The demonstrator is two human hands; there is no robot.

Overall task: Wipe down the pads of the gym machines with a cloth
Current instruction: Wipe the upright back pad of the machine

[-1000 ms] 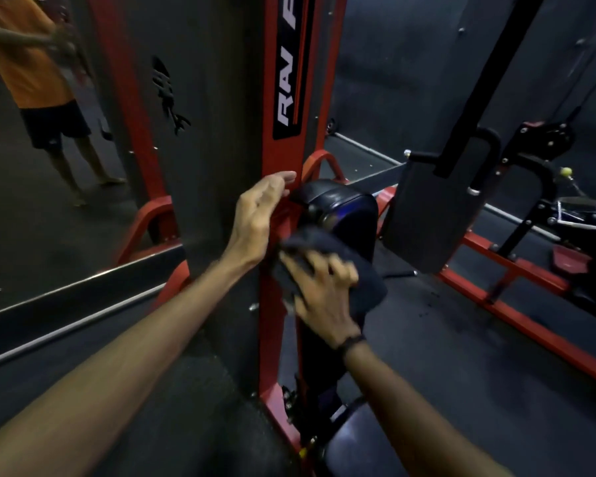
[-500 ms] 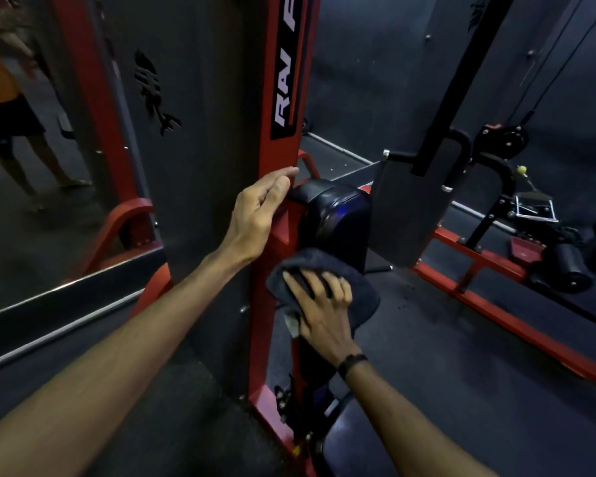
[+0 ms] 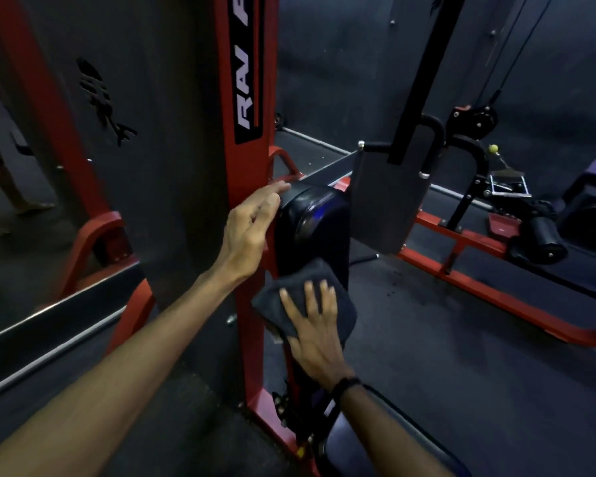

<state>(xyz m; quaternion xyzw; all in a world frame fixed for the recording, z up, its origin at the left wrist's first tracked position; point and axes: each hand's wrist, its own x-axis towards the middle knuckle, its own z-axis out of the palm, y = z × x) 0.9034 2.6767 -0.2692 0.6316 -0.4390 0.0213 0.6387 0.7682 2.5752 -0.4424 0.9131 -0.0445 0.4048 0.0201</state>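
Observation:
A black glossy back pad stands upright against the red machine post in the middle of the view. My right hand presses a dark cloth flat against the lower part of the pad, fingers straight and spread. My left hand rests on the pad's upper left edge beside the post, with its fingers reaching to the top of the pad. A dark seat shows below my right wrist.
A mirror fills the left side and reflects a person's legs. A grey plate on a black bar hangs right of the pad. Red floor rails and another machine's dark pads lie at the right.
My right hand has slid the cloth down the pad from near its top to its lower part. My left hand has stayed at the pad's upper edge.

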